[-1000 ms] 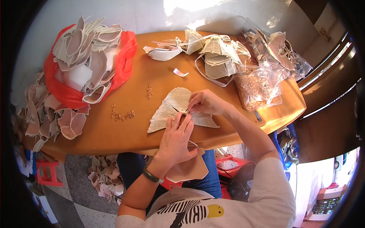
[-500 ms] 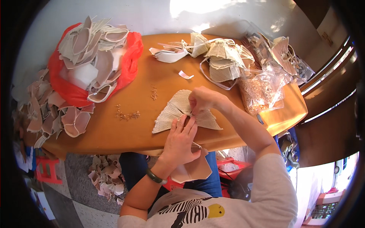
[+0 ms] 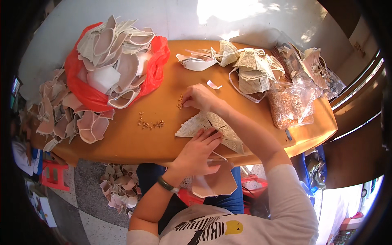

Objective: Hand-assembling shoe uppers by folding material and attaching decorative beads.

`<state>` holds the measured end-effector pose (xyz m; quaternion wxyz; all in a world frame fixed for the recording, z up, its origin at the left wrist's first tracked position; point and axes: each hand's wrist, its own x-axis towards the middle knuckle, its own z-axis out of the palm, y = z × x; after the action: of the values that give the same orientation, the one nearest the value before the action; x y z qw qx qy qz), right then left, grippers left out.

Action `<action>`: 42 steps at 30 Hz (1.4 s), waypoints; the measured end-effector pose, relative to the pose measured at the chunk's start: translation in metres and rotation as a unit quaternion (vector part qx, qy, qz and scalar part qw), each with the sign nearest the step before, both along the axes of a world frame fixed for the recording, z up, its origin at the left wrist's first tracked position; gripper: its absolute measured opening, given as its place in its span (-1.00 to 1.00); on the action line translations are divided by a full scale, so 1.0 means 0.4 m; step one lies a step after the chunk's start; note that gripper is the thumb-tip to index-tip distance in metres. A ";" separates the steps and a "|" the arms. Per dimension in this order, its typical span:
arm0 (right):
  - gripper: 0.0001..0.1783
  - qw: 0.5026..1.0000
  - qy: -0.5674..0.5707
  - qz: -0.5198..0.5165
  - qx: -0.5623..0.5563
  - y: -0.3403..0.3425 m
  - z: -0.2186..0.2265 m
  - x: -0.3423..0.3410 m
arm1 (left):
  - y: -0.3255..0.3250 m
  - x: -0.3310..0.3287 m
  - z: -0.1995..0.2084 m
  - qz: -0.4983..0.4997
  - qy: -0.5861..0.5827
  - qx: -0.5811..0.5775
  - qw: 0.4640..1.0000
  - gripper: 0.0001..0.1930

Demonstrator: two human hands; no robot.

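hands (image 3: 195,153): 2 | red bag (image 3: 157,65): 1 | bead piles (image 3: 150,124): 2 | table (image 3: 130,147): 1

Fan-shaped cream cloth piece (image 3: 194,125): matt, with a rough, woven-looking relief. Tiny gold-coloured pieces (image 3: 160,123): metallic in look. Broad orange-brown table covering (image 3: 122,147): smooth, with a soft sheen. Crumpled red bag (image 3: 160,61): thin, shiny plastic. Clear bag (image 3: 304,94): glossy, wrinkled plastic film.

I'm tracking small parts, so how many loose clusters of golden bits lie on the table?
2: a small cluster beside the right hand, and a curved, scattered cluster lower left of it. The right hand may hide more.
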<state>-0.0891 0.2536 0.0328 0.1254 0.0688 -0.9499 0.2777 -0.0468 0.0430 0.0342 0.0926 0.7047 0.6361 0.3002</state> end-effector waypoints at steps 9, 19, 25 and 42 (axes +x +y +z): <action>-0.88 0.997 -0.053 -0.038 -0.029 0.000 0.065 0.088 | -0.013 -0.010 -0.010 -0.025 0.017 -0.006 1.000 -0.26; -0.90 0.994 -0.057 -0.009 -0.097 0.037 0.020 0.343 | -0.008 0.015 -0.006 0.000 0.044 -0.010 0.999 -0.25; -0.89 0.994 -0.076 0.001 -0.079 0.029 0.033 0.332 | -0.007 0.084 0.006 0.065 0.058 -0.030 0.996 -0.15; -0.80 0.932 -0.349 -0.074 -0.060 0.040 0.101 0.219 | -0.002 0.125 -0.001 0.128 0.051 -0.063 0.988 -0.11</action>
<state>-0.0017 0.2696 0.0733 -0.1904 -0.1109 -0.9177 0.3305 0.0031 0.0423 0.0336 0.0651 0.6248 0.7425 0.2327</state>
